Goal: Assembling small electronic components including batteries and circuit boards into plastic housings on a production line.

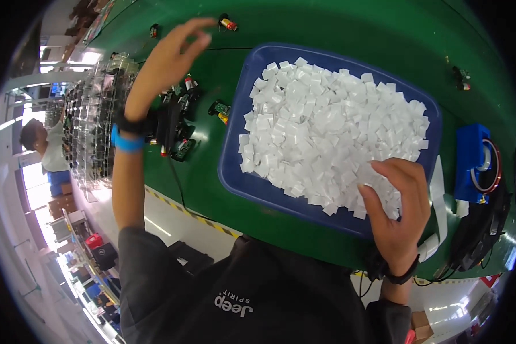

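A blue plastic tray full of small white square pieces lies on the green table. Over its near right corner is my right hand, thumb and index finger curved and apart, close above the pieces; I see nothing between them. My left hand reaches out beyond the tray's left side, fingers spread and holding nothing visible. Just past its fingertips sits a small part with a red and yellow cylinder. Below that hand, small green circuit boards with wires and cylinders lie in a cluster, partly hidden by my wrist.
A single board lies beside the tray's left rim. At the right stand a blue tape dispenser and a black bag. Stacked clear plastic trays rise at the left, with another person behind them.
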